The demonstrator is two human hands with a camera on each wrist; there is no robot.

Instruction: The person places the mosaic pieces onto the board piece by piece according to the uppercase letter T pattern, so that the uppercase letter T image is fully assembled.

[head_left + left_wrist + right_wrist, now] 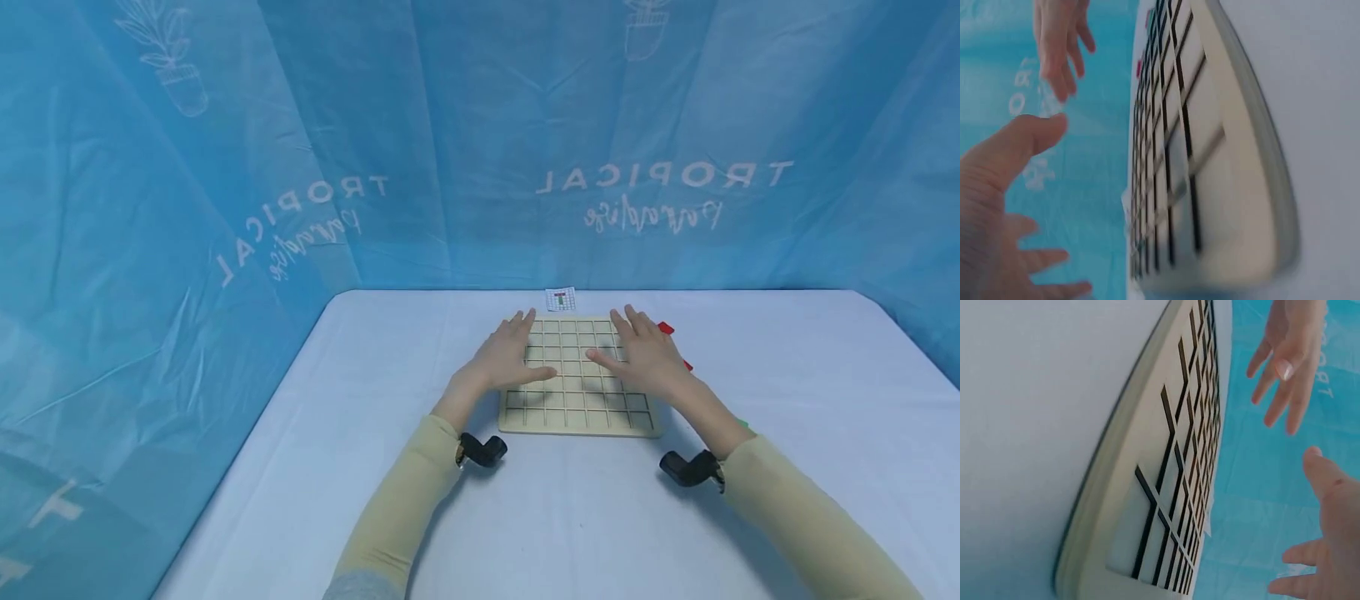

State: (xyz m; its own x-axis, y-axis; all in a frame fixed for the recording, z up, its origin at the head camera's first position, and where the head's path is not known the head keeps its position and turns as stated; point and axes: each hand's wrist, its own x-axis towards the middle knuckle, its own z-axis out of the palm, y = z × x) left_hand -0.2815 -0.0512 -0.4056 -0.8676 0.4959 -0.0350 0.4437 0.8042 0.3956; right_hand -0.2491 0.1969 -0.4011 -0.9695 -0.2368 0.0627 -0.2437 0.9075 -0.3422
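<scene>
A pale wooden grid board (573,398) with raised square cells lies flat on the white table. Over its left side hovers my left hand (506,354), fingers spread and thumb stretched inward. My right hand (641,354) is held the same way over the right side. Both palms face down with nothing in them. In the left wrist view a gap shows between the left hand (997,181) and the board (1235,187). The right wrist view likewise shows the right hand (1329,531) apart from the board's surface.
A small printed card (560,299) with a coloured grid lies behind the board. Red pieces (665,328) peek out beyond my right hand, and a green piece (743,423) shows by the right wrist. Blue printed curtains (480,150) hang behind and left of the table (570,517).
</scene>
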